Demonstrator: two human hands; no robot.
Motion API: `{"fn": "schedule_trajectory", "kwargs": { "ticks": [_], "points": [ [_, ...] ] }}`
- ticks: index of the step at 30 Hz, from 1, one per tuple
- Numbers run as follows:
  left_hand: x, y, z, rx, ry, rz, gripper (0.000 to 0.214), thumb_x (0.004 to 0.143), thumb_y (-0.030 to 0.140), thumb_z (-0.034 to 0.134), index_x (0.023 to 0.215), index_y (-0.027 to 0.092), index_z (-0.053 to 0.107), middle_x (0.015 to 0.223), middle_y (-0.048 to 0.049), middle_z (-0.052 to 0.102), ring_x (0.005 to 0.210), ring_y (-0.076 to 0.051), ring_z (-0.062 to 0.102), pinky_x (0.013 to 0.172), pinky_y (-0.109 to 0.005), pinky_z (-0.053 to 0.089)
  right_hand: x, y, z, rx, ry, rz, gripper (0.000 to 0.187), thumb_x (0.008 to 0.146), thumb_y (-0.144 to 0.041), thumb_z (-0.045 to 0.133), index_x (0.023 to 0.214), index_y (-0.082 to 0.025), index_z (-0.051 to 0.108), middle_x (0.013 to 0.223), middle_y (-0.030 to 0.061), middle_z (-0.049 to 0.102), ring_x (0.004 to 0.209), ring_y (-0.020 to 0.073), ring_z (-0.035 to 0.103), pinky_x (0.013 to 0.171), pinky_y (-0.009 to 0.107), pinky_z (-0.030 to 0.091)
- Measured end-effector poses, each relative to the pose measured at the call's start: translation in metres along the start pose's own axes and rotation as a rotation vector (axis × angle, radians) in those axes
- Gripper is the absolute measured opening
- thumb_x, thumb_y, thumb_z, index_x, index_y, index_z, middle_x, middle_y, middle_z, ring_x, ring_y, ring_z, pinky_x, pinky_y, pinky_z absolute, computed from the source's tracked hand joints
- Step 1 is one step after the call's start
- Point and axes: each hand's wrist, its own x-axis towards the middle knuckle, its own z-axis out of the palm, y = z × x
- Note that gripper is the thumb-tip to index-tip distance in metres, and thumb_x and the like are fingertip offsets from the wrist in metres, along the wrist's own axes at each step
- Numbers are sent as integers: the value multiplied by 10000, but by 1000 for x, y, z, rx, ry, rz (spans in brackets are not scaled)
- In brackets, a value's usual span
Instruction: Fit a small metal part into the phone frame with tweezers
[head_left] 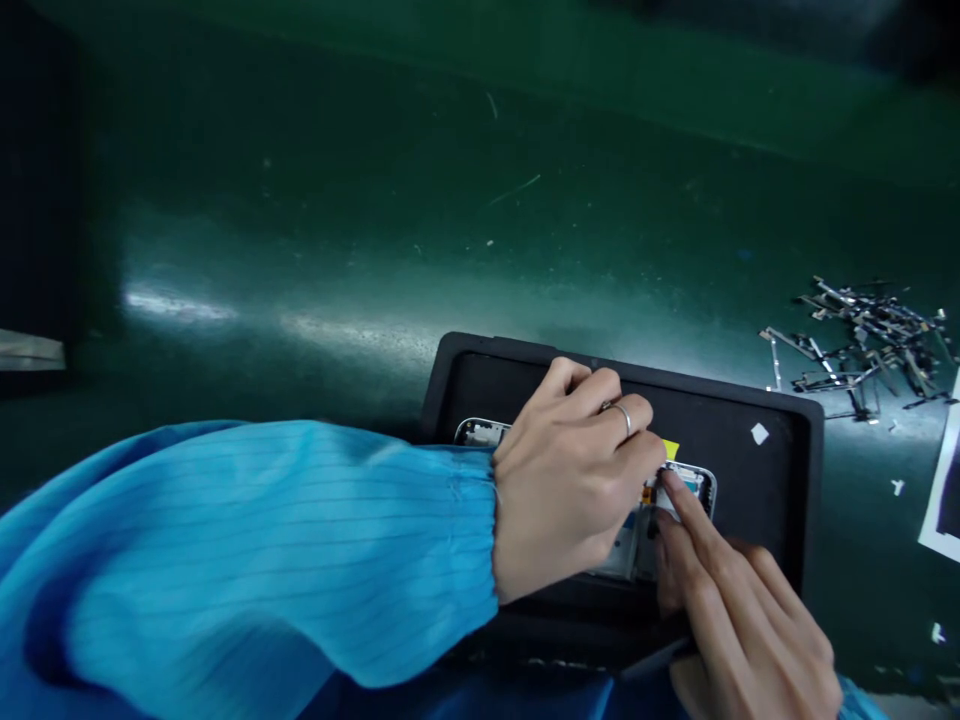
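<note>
An opened phone (619,556) with a silver rim lies face up in a black tray (739,500), its inner parts showing. My left hand (574,470), with a ring on one finger, curls closed over the phone's middle; its fingertips and whatever they pinch are hidden. At the phone's right end, my right hand (739,610) presses with its forefinger on the inside near the top edge, the other fingers bent close below. A yellow tab (671,450) sticks out past the phone's far edge. Under my right hand a dark slim object (654,660) shows partly; its kind is unclear.
A heap of thin metal strips (885,335) lies on the green table (337,230) at the right. Inside the tray is a small white square (760,434). White scraps (898,487) and a white-edged sheet (941,500) lie near the right edge. A dark block (34,200) stands far left.
</note>
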Motion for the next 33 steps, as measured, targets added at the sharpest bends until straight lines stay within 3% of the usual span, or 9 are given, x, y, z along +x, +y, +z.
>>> {"fn": "schedule_trajectory", "kwargs": {
  "ticks": [10,15,23,28,33],
  "points": [
    [2,-2,1,67,12,60,227,827,50,420,690,105,592,703,-31,554,691,-145,425,710,-346,345,0,-4,1,-18,28,-5,301,793,31,335,978,37,573,1053,288,596,654,207,645,598,336,464],
    [1,-1,0,96,1,83,266,855,73,398,666,125,580,693,-18,561,686,-143,425,729,-341,338,-1,1,0,-91,-43,-106,339,770,43,327,1013,37,562,1096,306,567,794,239,657,629,325,478],
    [0,1,4,138,58,115,294,847,62,400,618,133,571,638,-19,536,654,-149,419,701,-345,336,-9,3,-1,-48,-70,-124,474,681,103,313,1121,64,483,1227,339,456,906,253,630,672,338,460],
    [1,1,3,129,79,148,318,863,74,385,616,139,573,629,-19,545,650,-150,415,724,-347,343,-5,1,0,-51,-7,-115,406,738,59,336,1114,54,488,1167,327,515,990,288,605,685,342,476],
    [2,0,5,128,80,146,302,851,66,393,618,137,572,621,-19,533,638,-151,412,715,-347,342,-1,-3,3,-19,54,-26,316,774,42,354,1022,48,550,1050,293,597,887,251,648,681,319,500]
  ]
}}
